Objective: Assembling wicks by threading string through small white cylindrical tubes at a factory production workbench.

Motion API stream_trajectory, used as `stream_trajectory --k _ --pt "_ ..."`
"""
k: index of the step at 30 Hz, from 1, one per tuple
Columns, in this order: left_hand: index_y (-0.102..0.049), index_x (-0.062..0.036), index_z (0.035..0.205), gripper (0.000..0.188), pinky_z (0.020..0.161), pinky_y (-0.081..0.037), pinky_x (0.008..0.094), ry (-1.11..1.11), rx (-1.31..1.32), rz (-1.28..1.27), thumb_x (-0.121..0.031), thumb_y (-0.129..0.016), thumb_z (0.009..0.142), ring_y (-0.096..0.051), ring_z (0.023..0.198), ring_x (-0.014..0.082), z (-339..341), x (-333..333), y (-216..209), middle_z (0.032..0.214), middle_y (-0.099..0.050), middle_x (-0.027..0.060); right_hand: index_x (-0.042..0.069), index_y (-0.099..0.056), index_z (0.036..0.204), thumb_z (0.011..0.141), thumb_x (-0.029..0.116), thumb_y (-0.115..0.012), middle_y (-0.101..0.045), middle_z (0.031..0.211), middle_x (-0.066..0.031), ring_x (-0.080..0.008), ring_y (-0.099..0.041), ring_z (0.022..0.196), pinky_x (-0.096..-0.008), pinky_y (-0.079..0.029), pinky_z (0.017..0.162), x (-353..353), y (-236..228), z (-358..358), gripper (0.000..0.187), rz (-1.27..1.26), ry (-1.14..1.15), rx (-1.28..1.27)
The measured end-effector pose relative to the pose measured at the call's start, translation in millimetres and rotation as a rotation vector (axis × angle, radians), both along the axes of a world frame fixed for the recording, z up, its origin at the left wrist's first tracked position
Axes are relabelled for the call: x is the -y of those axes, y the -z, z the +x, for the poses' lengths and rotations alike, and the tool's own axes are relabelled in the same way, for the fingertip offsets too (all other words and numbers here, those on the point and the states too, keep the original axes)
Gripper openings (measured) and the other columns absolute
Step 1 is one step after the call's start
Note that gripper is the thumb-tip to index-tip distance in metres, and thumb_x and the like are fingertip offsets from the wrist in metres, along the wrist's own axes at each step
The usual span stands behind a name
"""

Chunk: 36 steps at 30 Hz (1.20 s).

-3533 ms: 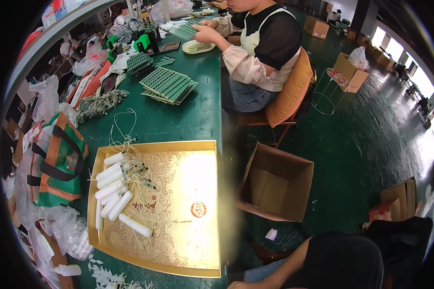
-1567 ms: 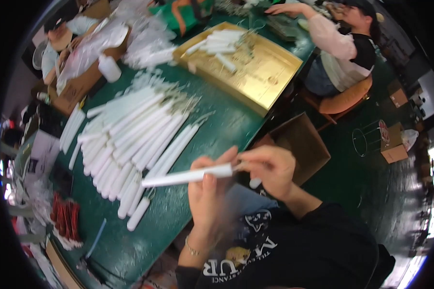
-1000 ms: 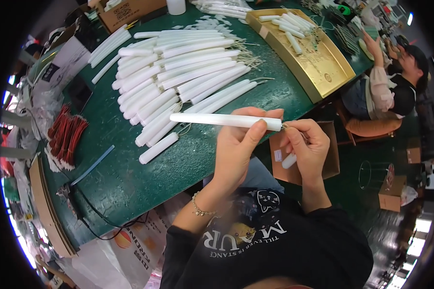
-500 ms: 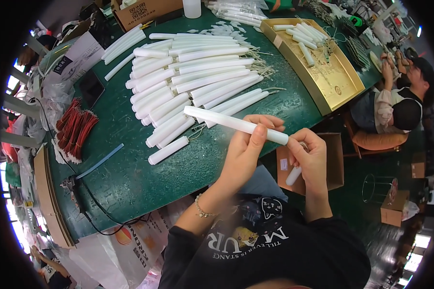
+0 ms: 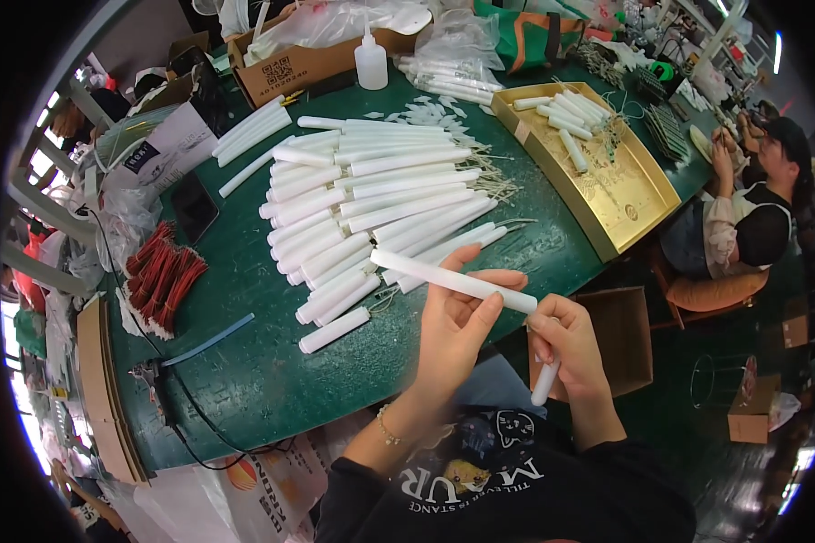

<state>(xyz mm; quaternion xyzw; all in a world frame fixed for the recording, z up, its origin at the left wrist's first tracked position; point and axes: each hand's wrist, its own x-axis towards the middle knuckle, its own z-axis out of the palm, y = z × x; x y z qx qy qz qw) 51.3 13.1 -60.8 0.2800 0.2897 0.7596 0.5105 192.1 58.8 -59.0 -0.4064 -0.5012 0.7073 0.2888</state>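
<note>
My left hand is closed around a long white candle-shaped tube, thumb near its right end and some fingers raised. At that end my right hand pinches with thumb and forefinger; what lies between those fingertips is hidden. A shorter white tube hangs down from the curled fingers of the same hand. Beyond the left hand, rows of similar white tubes lie on the green table, thin wires at their right ends.
A gold tray with short white tubes stands at the right. Red wire bundles, a glue gun with a cord and a white squeeze bottle lie around the table. An open carton sits below its edge; another person sits far right.
The whole view has shifted, so the table things appear lower and further right. The short tube in my right hand now hangs more upright. Both hands keep hold of their tubes.
</note>
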Motion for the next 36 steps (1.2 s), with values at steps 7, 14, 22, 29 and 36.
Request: stream_trajectory --k 7,14,22,29,36 --pt "-0.034 -0.0045 0.102 0.021 0.084 -0.034 0.037 0.021 0.263 0.104 -0.012 -0.04 0.083 -0.044 0.068 0.0174 4 -7 -1 0.075 -0.043 0.0074 0.003 -0.049 0.073 0.079 0.013 -0.053 -0.044 0.05 -0.0001 -0.0045 -0.038 0.043 -0.017 -0.027 0.039 2 -2 0 0.012 -0.002 -0.039 -0.04" --pt "-0.036 -0.0088 0.095 0.028 0.047 -0.032 0.0236 -0.131 0.387 0.226 -0.035 -0.026 0.091 -0.033 0.047 0.0098 15 -8 -3 0.068 -0.038 0.0033 0.002 -0.048 0.071 0.08 0.009 -0.052 -0.043 0.048 0.0005 -0.0042 -0.036 0.037 -0.0155 -0.026 0.034 15 6 -10 0.012 -0.085 -0.075 -0.124" --pt "-0.034 -0.0076 0.092 0.03 0.045 -0.032 0.0245 -0.264 0.395 0.204 -0.036 -0.024 0.091 -0.034 0.046 0.0108 17 -11 -3 0.067 -0.038 0.0044 0.004 -0.045 0.079 0.085 0.015 -0.047 -0.042 0.052 -0.0006 -0.0056 -0.036 0.04 -0.0174 -0.028 0.037 22 10 -12 0.012 -0.205 -0.061 -0.269" --pt "-0.034 -0.0072 0.091 0.031 0.053 -0.035 0.0277 -0.292 0.394 0.209 -0.038 -0.026 0.09 -0.037 0.052 0.013 19 -12 -1 0.067 -0.038 0.0047 0.003 -0.041 0.098 0.088 0.015 -0.041 -0.042 0.056 -0.0018 -0.006 -0.036 0.043 -0.0168 -0.028 0.038 28 12 -24 0.016 0.024 0.045 -0.243" --pt "-0.034 -0.0053 0.092 0.032 0.066 -0.041 0.0305 -0.424 0.153 0.151 -0.036 -0.026 0.091 -0.049 0.069 0.0193 24 -13 7 0.08 -0.049 0.0124 0.0 -0.039 0.108 0.087 0.011 -0.037 -0.045 0.063 0.0002 -0.0041 -0.039 0.053 -0.0169 -0.031 0.047 30 4 -18 0.023 0.114 -0.117 -0.122"
